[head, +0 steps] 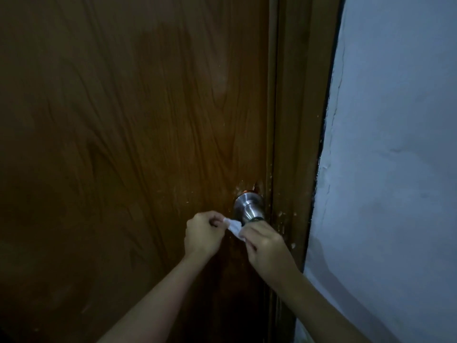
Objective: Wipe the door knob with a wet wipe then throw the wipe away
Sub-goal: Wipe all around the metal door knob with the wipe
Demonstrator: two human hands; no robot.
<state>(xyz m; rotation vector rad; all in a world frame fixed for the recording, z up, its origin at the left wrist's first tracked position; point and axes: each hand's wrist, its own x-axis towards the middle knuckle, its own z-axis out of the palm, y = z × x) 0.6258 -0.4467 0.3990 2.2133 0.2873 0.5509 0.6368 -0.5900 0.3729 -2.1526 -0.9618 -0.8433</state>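
Observation:
A round silver door knob point(248, 207) sticks out of the brown wooden door point(136, 132) near its right edge. Just below the knob, a small white wet wipe point(233, 226) is stretched between both hands. My left hand point(202, 235) pinches its left end with curled fingers. My right hand point(263, 246) pinches its right end, right under the knob's face. The wipe hangs a little below and left of the knob; I cannot tell whether it touches the knob.
The brown door frame point(294, 144) runs down right of the knob. A pale bluish wall point(395, 169) fills the right side. White flecks mark the door and frame around the knob. The scene is dim.

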